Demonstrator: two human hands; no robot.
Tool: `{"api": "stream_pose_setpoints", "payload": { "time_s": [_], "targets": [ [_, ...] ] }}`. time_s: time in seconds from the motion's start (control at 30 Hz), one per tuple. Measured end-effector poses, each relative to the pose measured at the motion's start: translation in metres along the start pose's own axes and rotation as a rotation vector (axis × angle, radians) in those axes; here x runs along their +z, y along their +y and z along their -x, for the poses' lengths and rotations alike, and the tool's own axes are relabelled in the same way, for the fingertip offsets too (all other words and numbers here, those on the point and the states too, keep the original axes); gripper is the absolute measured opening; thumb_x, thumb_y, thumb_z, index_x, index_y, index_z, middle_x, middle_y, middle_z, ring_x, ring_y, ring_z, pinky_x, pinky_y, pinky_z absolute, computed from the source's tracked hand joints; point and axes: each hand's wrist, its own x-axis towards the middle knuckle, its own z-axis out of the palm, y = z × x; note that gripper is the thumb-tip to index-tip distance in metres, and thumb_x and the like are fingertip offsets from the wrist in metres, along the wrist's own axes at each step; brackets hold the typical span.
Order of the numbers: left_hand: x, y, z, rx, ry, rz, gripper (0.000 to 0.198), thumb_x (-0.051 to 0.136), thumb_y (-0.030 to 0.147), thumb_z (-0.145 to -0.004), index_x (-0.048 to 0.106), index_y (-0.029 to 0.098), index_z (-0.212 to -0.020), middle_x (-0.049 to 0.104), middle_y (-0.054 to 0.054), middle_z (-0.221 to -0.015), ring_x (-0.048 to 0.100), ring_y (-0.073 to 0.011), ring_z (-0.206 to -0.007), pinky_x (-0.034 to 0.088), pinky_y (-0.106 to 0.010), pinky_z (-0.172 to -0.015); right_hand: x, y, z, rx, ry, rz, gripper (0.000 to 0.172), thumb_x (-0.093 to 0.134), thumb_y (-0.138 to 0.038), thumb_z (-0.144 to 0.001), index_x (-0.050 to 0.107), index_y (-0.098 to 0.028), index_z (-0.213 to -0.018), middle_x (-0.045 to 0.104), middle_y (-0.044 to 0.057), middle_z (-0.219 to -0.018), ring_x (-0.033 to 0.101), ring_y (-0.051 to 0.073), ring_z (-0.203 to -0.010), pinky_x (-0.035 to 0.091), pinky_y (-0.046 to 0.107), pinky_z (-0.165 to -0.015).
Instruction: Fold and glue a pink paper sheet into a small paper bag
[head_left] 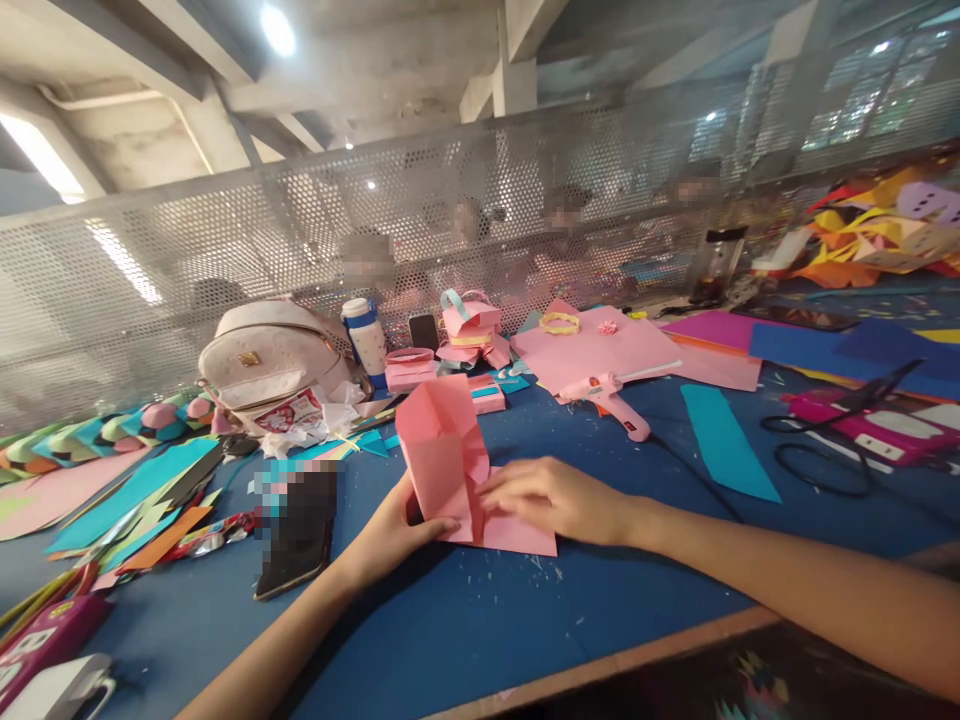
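Right forearm (750,570) nearest; right hand (555,497), fingers loosely extended, rests on flat flap (521,537). Left hand (396,535) grips pink paper box (442,480) left of it: walls folded up, flap not yet.

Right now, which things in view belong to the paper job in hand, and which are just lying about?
In the job:
- pink paper, held by the left hand, touched by the right hand
- probably glue gun, pink sheet

Lying about:
- backpack
- bottle
- phone
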Motion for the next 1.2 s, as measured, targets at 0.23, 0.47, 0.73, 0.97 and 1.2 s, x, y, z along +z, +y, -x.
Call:
{"api": "stream_pose_setpoints", "payload": {
  "time_s": [0.23, 0.47, 0.73, 0.97, 1.2],
  "targets": [
    [-0.01, -0.003, -0.008, 0.119, -0.041, -0.002, 0.052, 0.073, 0.036, -0.08, 0.057, 0.019, -0.128, 0.062, -0.013, -0.132, 0.057, -0.029, -0.124, 0.045, -0.046, -0.106, -0.009, 0.043, -0.006, 0.297, 0.444, -0.118, 0.032, 0.068, -0.034, -0.08, 0.053, -0.019, -0.104, 0.061, 0.007, -0.104, 0.06, 0.02, -0.096, 0.05, 0.031, -0.075],
    [-0.01, 0.003, 0.002, 0.224, 0.078, -0.525, 0.047, 0.057, 0.022, -0.088, 0.052, 0.021, -0.135, 0.06, -0.011, -0.135, 0.055, -0.0271, -0.126, 0.042, -0.048, -0.107, -0.001, 0.035, -0.003, 0.379, 0.279, 0.053, 0.02, 0.063, -0.022, -0.078, 0.053, -0.02, -0.095, 0.062, 0.003, -0.09, 0.057, 0.018, -0.079, 0.044, 0.029, -0.068],
    [-0.011, 0.009, 0.03, 0.093, 0.418, -1.442, 0.064, 0.051, 0.036, -0.095, 0.027, 0.018, -0.152, 0.027, -0.022, -0.156, 0.035, -0.042, -0.138, 0.027, -0.075, -0.102, 0.005, 0.039, -0.002, 0.359, 0.269, 0.078, 0.017, 0.061, -0.03, -0.084, 0.053, -0.021, -0.097, 0.062, 0.004, -0.092, 0.059, 0.019, -0.083, 0.044, 0.029, -0.072],
    [-0.032, 0.004, 0.03, -0.152, 0.371, -1.541, 0.073, 0.04, 0.053, -0.095, 0.022, 0.012, -0.153, 0.018, -0.028, -0.157, 0.041, -0.0483, -0.129, 0.049, -0.067, -0.08, 0.006, 0.038, -0.004, 0.363, 0.244, 0.086, 0.014, 0.057, -0.031, -0.087, 0.054, -0.02, -0.096, 0.062, 0.005, -0.092, 0.058, 0.018, -0.083, 0.044, 0.03, -0.072],
    [-0.052, -0.016, 0.017, 0.042, 0.338, -1.302, 0.073, 0.044, 0.045, -0.096, 0.007, 0.021, -0.155, 0.025, -0.023, -0.156, 0.031, -0.0394, -0.142, 0.035, -0.062, -0.105, 0.006, 0.041, -0.003, 0.351, 0.264, 0.096, 0.014, 0.055, -0.033, -0.089, 0.053, -0.021, -0.097, 0.062, 0.005, -0.09, 0.057, 0.018, -0.08, 0.046, 0.03, -0.07]
  ]
}}
